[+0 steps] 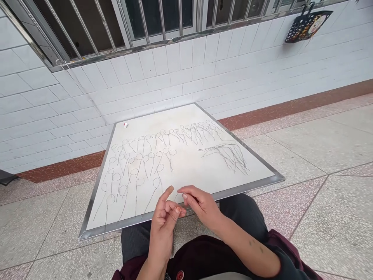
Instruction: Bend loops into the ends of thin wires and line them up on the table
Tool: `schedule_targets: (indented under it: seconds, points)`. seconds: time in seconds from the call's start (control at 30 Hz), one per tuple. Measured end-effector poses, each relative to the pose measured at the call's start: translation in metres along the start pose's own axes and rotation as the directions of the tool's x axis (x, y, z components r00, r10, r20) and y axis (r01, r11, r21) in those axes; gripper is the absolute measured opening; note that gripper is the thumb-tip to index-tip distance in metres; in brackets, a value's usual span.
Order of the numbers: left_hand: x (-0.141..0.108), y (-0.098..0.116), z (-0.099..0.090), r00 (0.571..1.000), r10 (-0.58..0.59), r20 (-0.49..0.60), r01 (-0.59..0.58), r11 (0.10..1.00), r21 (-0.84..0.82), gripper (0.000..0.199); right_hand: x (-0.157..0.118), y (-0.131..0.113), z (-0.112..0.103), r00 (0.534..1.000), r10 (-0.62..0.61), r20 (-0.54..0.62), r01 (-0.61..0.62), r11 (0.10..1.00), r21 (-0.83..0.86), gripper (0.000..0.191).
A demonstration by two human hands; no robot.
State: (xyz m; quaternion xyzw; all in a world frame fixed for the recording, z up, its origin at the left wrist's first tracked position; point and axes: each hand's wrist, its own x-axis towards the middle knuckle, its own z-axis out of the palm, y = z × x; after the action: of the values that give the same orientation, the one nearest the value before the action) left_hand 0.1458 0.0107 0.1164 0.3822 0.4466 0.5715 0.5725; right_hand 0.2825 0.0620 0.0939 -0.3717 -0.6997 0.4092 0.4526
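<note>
On the white, metal-framed tabletop [189, 167], thin dark looped strands [146, 158] are laid in rows ahead of the left grip [163, 216] and to its left, with the backmost row carried farther right. A small white-and-red item [125, 125] is set well ahead of the left grip, near the far left corner. In the left grip, the thumb is brought against the bent fingers while the forefinger is raised; whether anything is pinched there cannot be told. Just left of the right grip [202, 204], a faint fine strand [176, 195] can be seen. In the right grip, thumb and forefinger are brought close together; whether they meet, or have hold of that strand, cannot be told. Ahead of the right grip and to its right, a loose bundle of strands [230, 155] is spread. Far beyond, a dark patterned bag [305, 27] is hung against the tiled wall [160, 83].
</note>
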Motion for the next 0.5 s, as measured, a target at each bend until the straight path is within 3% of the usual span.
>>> schedule_targets:
  seconds: [0.23,0.5]
  points:
    - [-0.009,-0.01,0.003,0.983,-0.075,0.167,0.1,0.984,-0.144,0.047,-0.013,0.002,-0.019,1.0,-0.005,0.002,0.005,1.0,-0.017,0.019]
    - [-0.022,-0.001,0.0,0.953,-0.141,0.266,0.2,0.957,-0.209,0.046,-0.023,-0.004,-0.039,0.972,-0.207,0.106,0.223,0.959,-0.175,0.024]
